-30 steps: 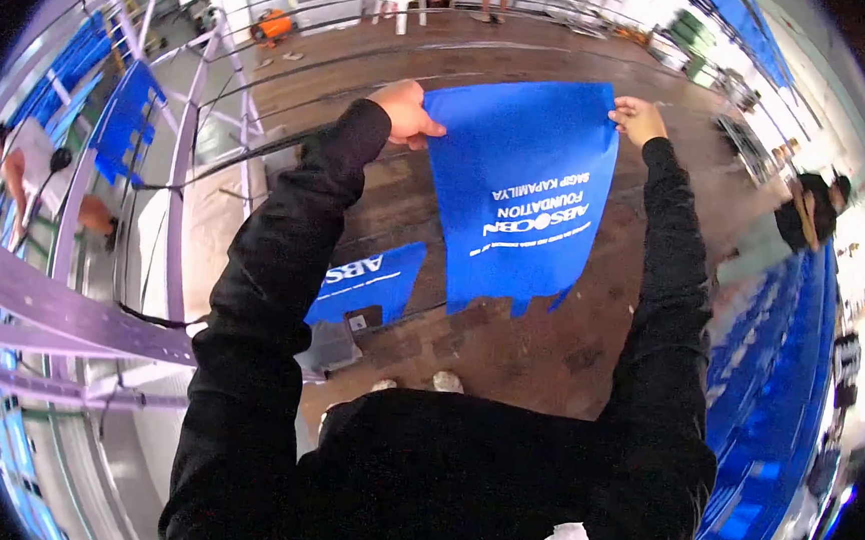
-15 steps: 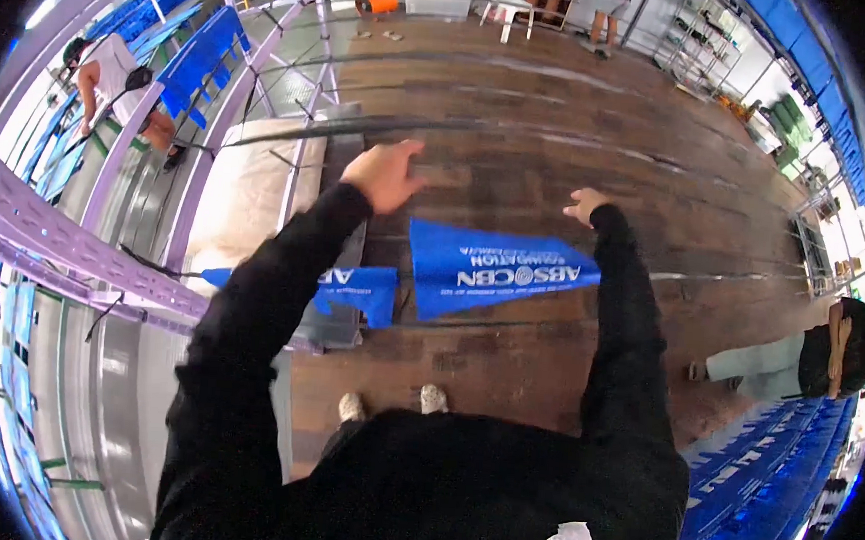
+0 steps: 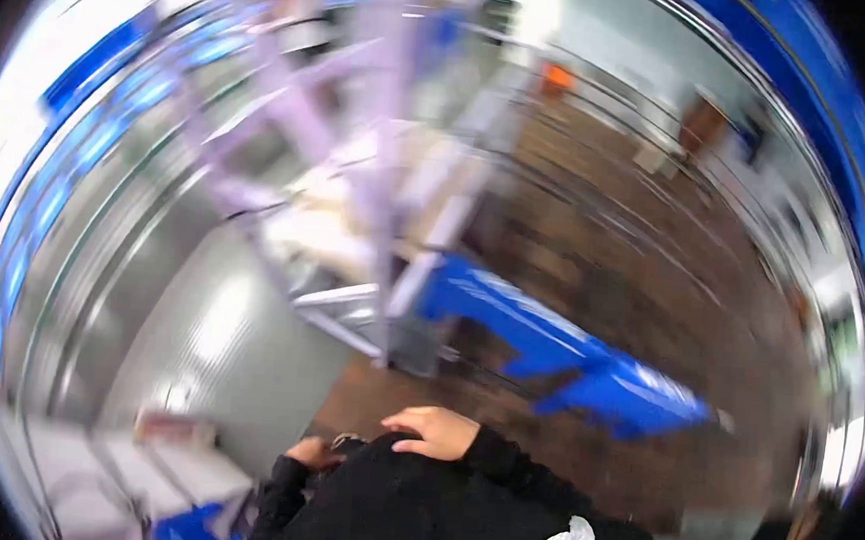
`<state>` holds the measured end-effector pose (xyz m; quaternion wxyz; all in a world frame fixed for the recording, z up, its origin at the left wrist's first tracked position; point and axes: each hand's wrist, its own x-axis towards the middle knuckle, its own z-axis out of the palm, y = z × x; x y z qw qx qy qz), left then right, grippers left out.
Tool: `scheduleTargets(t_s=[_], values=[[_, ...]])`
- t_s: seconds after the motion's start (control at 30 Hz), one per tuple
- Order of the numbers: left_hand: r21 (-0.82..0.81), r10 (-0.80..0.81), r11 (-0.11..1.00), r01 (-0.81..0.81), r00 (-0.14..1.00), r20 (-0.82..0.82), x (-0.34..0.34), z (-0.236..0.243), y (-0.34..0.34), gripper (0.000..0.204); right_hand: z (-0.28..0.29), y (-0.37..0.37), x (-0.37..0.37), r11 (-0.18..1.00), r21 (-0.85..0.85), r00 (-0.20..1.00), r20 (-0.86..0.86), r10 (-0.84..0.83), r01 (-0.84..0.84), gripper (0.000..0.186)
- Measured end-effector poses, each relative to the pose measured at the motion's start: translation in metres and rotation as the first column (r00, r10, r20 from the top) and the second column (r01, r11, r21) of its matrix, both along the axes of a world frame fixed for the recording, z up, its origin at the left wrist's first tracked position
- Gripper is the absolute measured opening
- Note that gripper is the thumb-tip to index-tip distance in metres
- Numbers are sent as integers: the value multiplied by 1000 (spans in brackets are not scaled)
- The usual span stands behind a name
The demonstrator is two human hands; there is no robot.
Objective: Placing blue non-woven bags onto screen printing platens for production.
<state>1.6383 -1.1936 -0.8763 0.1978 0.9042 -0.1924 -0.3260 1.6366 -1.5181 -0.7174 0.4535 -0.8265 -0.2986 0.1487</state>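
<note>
My right hand (image 3: pixel 436 433) rests at the front of my black top, its fingers stretched out and holding nothing. To its left, low beside my waist, is my left hand (image 3: pixel 311 452); its fingers are partly hidden and blurred, so their state does not show. Ahead and to the right, two blue sheet-like bags with white print hang along the stretched cords: a nearer-left blue bag (image 3: pixel 510 316) by the frame and a blue bag (image 3: pixel 635 393) farther right. Neither hand touches them.
A light purple metal frame (image 3: pixel 387 177) stands ahead, beside a beige sheet (image 3: pixel 325 232). A grey ridged surface (image 3: pixel 228 321) lies to my left. Cords cross above the brown floor (image 3: pixel 593 271). Blue material (image 3: pixel 199 530) shows at the lower left. Much is motion-blurred.
Both my hands have dropped from reaching out over the cords to my waist. My view has swung left, bringing the purple frame to the middle and the blue bags to the right.
</note>
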Motion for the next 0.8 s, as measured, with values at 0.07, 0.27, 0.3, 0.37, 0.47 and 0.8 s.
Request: scheduleTargets(t_s=[0.07, 0.27, 0.3, 0.37, 0.47, 0.8], values=[[-284, 253, 924, -255, 966, -44, 15, 37, 35, 38, -16, 58, 32, 989, -72, 980, -163, 119, -132, 42], [-111, 654, 753, -649, 718, 237, 54, 101, 209, 35, -83, 203, 139, 887, -321, 940, -195, 281, -332, 43], [-168, 734, 677, -717, 638, 235, 54, 106, 242, 34, -86, 234, 158, 888, -289, 927, -226, 301, -359, 42], [-238, 850, 523, -818, 482, 211, 61, 102, 303, 32, -82, 293, 193, 889, -227, 899, -289, 329, -398, 41], [-414, 980, 160, -896, 195, -43, 77, 44, 379, 31, -103, 364, 255, 880, -193, 875, -323, 361, -434, 41], [221, 716, 591, -776, 378, -587, -9, -192, 423, 23, -86, 743, 503, 541, -417, 662, -234, 713, -730, 42]])
